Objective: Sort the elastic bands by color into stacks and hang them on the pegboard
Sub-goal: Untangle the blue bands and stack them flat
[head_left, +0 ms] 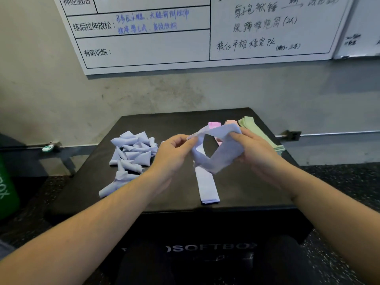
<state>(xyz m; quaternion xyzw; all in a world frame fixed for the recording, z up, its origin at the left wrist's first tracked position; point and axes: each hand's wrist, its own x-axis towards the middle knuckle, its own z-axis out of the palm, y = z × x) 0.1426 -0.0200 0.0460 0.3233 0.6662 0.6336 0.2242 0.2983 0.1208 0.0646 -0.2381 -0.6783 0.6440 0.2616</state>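
Above a black padded box [242, 188], both hands hold one lavender elastic band [221, 155], spread into a loop. My left hand [174, 153] pinches its left end, and my right hand [257, 151] grips its right side. Under the loop lies a flat stack of lavender bands [206, 186]. A loose heap of crumpled lavender bands [131, 155] sits at the left of the box top. Behind the hands lie a pink stack [213, 124], a peach stack [231, 121] and a light green stack [259, 130] along the right edge.
A whiteboard [185, 33] with handwriting hangs on the grey wall behind the box. A metal rail [329, 134] runs along the wall at the right. A green container [7, 186] stands at the far left. No pegboard is in view.
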